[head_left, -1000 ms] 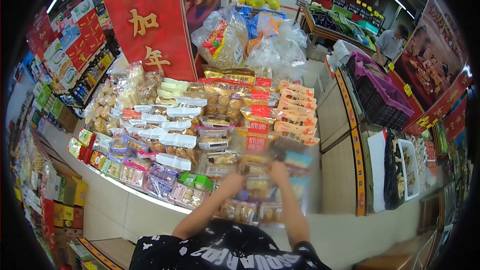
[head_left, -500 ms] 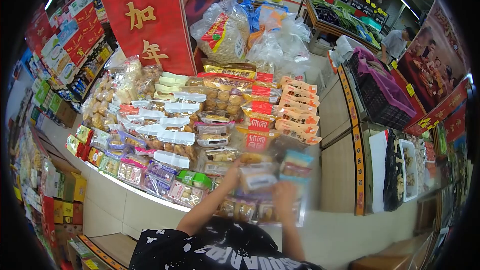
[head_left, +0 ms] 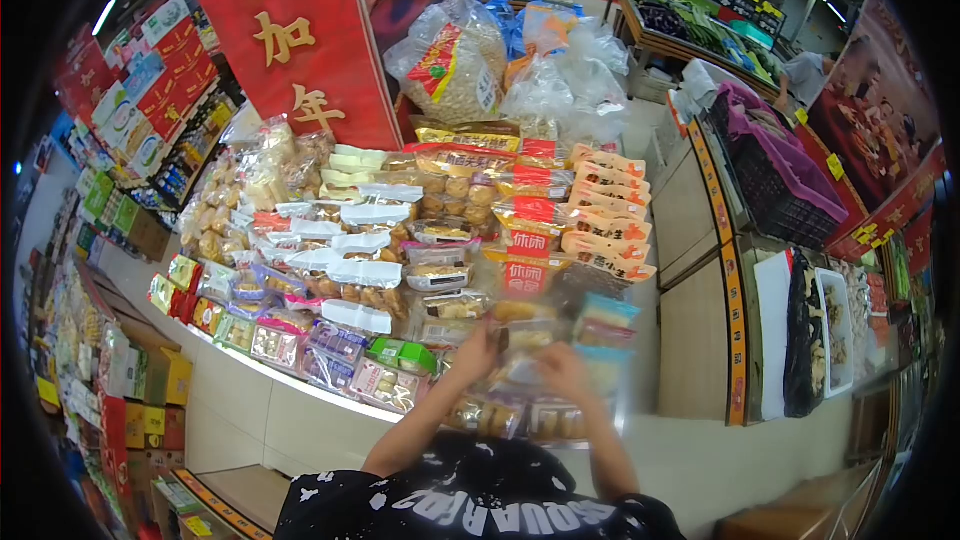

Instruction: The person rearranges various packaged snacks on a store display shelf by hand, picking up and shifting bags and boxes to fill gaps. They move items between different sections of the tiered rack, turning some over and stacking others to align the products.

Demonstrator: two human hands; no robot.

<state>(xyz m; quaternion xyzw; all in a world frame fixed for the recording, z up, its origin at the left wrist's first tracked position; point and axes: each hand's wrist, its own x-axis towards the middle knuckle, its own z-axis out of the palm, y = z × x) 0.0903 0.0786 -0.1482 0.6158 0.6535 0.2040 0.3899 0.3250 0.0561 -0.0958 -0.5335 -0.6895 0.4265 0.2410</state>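
Observation:
Packaged snacks fill the display table (head_left: 300, 387) in front of me. My left hand (head_left: 478, 350) is at the left side of a clear pastry pack (head_left: 522, 335), its fingers bent inward and partly hidden. My right hand (head_left: 562, 372) is at the lower right of that pack, blurred, so its grip is unclear. Blue-and-pink packs (head_left: 607, 325) lie just right of my right hand. Below both hands sit more clear packs of pastries (head_left: 485, 416). A green-lidded pack (head_left: 402, 354) lies left of my left hand.
A red banner (head_left: 290, 40) stands behind the snacks at the left. Large clear bags (head_left: 455, 65) are at the back. To the right are a dark crate with purple lining (head_left: 775, 180) and a white tray (head_left: 832, 330). Another person's arm (head_left: 785, 90) shows at the upper right.
My right hand has moved up and slightly left, closer to my left hand. The view has shifted a little, and the other person at the upper right is now less visible.

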